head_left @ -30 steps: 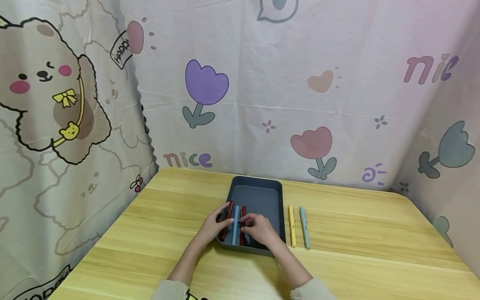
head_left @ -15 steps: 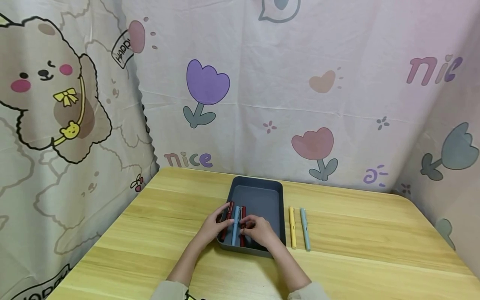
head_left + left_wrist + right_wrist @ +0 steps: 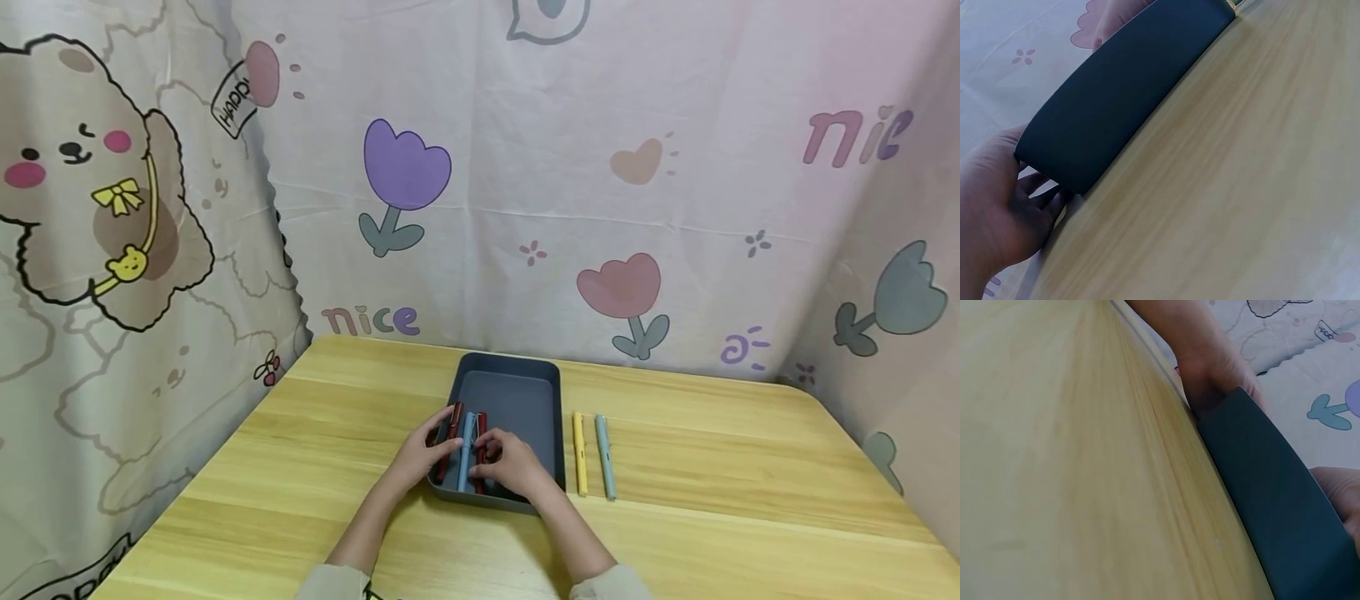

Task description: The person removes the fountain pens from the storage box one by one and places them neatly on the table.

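A dark grey tray (image 3: 525, 392) lies on the table with three pens near its front left. Leftmost is a dark red pen (image 3: 454, 422), then a blue pen (image 3: 463, 477), then a second red pen (image 3: 482, 425). My left hand (image 3: 411, 460) holds the tray's left wall, its thumb reaching inside to the blue pen. Over the tray's front, my right hand (image 3: 513, 467) pinches the second red pen between thumb and fingers. In the left wrist view, the left hand's fingers (image 3: 1054, 200) curl outside the tray's side wall (image 3: 1116, 87), which conceals the pens.
A yellow pen (image 3: 581, 454) and a light blue pen (image 3: 606, 458) lie side by side on the wooden table (image 3: 712, 467), right of the tray. Behind the table hangs a printed cloth (image 3: 510, 158), with another cloth along the left side.
The right thumb has shifted slightly left across the second red pen, towards the blue pen. The left hand keeps its place at the tray. The whole head view has shifted a little.
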`<state>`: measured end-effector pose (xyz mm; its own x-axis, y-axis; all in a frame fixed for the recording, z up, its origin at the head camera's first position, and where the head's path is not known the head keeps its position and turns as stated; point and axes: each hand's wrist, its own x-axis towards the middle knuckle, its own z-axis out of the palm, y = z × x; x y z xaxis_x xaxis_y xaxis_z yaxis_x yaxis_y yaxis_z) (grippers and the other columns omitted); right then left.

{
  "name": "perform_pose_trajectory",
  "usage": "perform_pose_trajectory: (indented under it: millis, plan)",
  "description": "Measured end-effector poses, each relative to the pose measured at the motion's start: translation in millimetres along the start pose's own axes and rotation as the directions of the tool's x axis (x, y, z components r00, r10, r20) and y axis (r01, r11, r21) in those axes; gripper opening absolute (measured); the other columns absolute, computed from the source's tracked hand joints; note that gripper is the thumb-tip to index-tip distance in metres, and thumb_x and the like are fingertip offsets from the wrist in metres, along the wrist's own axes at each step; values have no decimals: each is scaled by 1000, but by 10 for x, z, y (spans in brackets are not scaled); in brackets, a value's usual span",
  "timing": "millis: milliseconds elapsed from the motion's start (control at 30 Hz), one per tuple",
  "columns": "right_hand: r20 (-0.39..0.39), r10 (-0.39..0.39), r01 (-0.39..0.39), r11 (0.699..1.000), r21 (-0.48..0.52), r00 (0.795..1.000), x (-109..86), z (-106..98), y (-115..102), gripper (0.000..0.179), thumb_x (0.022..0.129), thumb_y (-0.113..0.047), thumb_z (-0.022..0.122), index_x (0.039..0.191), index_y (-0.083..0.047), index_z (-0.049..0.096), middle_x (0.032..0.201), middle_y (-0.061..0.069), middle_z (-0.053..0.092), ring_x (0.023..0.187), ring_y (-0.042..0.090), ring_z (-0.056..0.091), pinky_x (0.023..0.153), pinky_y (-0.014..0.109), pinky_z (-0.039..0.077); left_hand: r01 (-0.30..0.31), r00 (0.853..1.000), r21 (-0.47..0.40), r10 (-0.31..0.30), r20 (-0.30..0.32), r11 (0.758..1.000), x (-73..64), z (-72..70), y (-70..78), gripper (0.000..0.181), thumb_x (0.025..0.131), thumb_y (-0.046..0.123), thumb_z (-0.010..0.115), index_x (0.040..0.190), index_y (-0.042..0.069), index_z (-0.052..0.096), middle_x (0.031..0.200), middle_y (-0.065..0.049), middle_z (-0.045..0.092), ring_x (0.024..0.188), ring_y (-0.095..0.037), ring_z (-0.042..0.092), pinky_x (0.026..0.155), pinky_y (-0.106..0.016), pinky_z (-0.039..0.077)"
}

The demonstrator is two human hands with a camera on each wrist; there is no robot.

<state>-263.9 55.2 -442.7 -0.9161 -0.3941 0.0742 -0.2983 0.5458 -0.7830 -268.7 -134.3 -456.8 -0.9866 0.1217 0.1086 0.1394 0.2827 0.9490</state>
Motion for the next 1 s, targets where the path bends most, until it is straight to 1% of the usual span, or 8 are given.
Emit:
perform_pose_trajectory:
  millis: [133,333,500,700,800,933,1000]
  plan:
    - [-2,-1,1,1000,-11,1000,-2,0,-6,34,75,-19,77,102,-9,60,89,4,56,79,20,53,63,35,45,0,1000,4,0,0,1000,4,0,-17,57,87,19,65,139,11,42,140,-22,34,125,-40,33,93,-53,36]
    - [-16,-11,10,999,-37,1000,-10,-1,-22,34,74,-18,78,101,-9,59,88,4,52,77,20,49,62,34,44,-11,1000,-17,11,5,1000,11,2,-35,56,87,18,64,139,10,42,139,-23,35,124,-40,34,92,-52,36]
    - [-28,-7,6,999,-44,1000,-11,-2,-17,32,74,-14,77,101,-9,60,88,4,51,77,20,48,63,35,43,-12,1000,-22,12,5,1000,15,2,-33,56,87,16,64,139,9,42,140,-23,34,125,-40,33,93,-52,36]
    - [-50,-6,3,999,-51,999,-12,-2,-11,31,75,-8,75,102,-9,61,87,5,51,74,19,47,62,35,42,-5,1000,-23,5,8,1000,15,-9,-28,57,88,16,64,139,9,42,140,-22,34,124,-38,35,92,-50,37]
    - [-62,-3,1,999,-47,998,-18,-5,-19,31,75,-7,75,103,-9,61,87,4,52,73,18,49,61,34,43,-3,1000,-38,3,16,999,-18,-23,43,57,88,15,64,139,6,41,139,-25,34,120,-39,39,90,-50,39]
    - [-72,1,-4,999,-41,997,-25,-11,-26,31,76,-7,74,103,-8,60,87,5,54,72,18,51,61,34,44,-4,1000,-40,5,28,999,-106,-42,225,58,88,13,63,138,1,39,137,-28,35,116,-39,42,88,-49,41]
    - [-71,3,-6,999,-33,997,-28,-17,-24,30,76,-6,73,104,-7,60,86,5,55,71,18,52,60,34,45,-4,999,-32,5,32,999,-149,-46,312,57,88,12,63,138,0,39,136,-28,35,116,-40,42,88,-49,41]
